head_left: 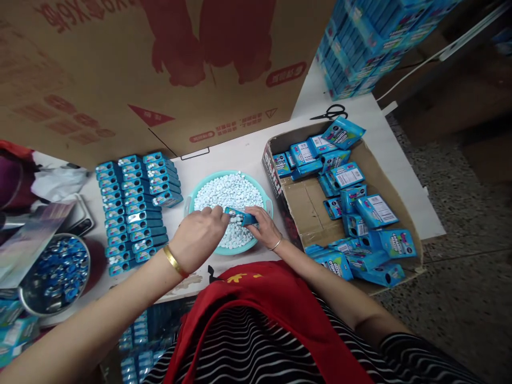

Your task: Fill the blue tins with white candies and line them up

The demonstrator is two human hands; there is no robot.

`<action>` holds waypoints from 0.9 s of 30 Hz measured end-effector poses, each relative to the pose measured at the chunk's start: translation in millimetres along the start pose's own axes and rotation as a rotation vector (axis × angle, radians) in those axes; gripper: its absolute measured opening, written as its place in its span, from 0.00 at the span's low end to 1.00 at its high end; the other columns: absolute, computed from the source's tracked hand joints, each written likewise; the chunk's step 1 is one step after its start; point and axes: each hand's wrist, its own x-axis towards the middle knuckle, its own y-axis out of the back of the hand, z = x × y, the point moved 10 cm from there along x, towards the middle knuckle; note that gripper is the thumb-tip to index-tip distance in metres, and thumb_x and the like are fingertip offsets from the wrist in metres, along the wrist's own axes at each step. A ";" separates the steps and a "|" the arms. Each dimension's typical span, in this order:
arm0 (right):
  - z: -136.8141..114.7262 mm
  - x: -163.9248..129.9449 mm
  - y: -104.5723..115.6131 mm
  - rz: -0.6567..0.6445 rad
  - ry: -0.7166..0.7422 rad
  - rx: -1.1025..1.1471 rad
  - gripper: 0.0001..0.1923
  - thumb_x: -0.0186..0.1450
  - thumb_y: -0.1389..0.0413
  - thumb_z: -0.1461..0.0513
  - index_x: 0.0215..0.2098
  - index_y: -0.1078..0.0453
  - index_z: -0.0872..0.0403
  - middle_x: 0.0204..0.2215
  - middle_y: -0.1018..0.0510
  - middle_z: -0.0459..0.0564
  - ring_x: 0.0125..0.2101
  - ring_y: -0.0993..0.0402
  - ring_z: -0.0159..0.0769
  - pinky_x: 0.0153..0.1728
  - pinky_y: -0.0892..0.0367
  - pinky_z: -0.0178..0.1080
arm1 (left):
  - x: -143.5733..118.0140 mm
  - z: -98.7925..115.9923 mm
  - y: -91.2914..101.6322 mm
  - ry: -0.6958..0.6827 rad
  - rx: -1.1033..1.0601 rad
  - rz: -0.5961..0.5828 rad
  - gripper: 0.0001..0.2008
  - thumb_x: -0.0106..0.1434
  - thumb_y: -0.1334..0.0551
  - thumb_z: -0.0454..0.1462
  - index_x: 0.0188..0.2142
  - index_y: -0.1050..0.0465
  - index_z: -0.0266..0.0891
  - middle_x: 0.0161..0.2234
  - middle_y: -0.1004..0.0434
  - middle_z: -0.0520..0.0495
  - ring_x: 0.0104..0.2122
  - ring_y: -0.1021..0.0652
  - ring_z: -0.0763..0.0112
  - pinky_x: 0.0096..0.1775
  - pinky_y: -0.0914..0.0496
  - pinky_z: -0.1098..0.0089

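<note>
A small blue candy box (248,218) is in my right hand (264,228), its fingers closed around the box's right side. My left hand (204,234), with a gold bangle at the wrist, is closed with its fingertips at the box's left end; what they pinch is hidden. White candies show at the box's near side. Both hands are over a turquoise basin (192,198) full of small white candies (230,188).
Rows of filled blue boxes (136,213) stand at left, beside a metal bowl (88,261) of blue-wrapped pieces. At right, a cardboard tray (304,205) holds loose blue boxes (347,175). Scissors (335,112) lie behind it. A large carton (224,106) blocks the back.
</note>
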 end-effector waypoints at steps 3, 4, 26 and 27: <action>0.3 1.1 0.9 0.015 -0.010 0.055 0.18 0.65 0.46 0.62 0.53 0.39 0.50 0.47 0.26 0.56 0.50 0.30 0.44 0.56 0.37 0.55 | -9.4 -10.5 5.7 -0.013 -0.061 0.058 0.13 0.64 0.51 0.28 0.40 0.28 0.36 0.37 0.28 0.41 0.34 0.24 0.62 0.34 0.28 0.64; -0.9 2.1 1.7 0.022 -0.012 0.070 0.18 0.65 0.46 0.62 0.53 0.39 0.51 0.47 0.26 0.56 0.50 0.30 0.44 0.55 0.36 0.54 | -12.3 -17.8 6.2 -0.017 -0.114 0.103 0.12 0.64 0.49 0.30 0.41 0.29 0.37 0.39 0.28 0.41 0.34 0.24 0.64 0.35 0.28 0.64; 198.7 63.3 149.3 0.055 -0.344 -0.678 0.07 0.66 0.48 0.61 0.35 0.30 0.55 0.36 0.28 0.62 0.46 0.34 0.49 0.46 0.38 0.53 | -51.8 -211.3 -123.1 0.579 -0.422 0.383 0.18 0.62 0.47 0.48 0.46 0.34 0.40 0.41 0.29 0.42 0.39 0.25 0.58 0.41 0.30 0.62; 202.8 59.9 142.7 0.042 -0.329 -0.655 0.11 0.68 0.51 0.59 0.32 0.31 0.55 0.33 0.28 0.61 0.44 0.34 0.48 0.45 0.38 0.53 | -54.6 -219.9 -138.7 0.608 -0.412 0.330 0.17 0.62 0.47 0.47 0.46 0.34 0.40 0.42 0.29 0.41 0.40 0.25 0.59 0.41 0.30 0.63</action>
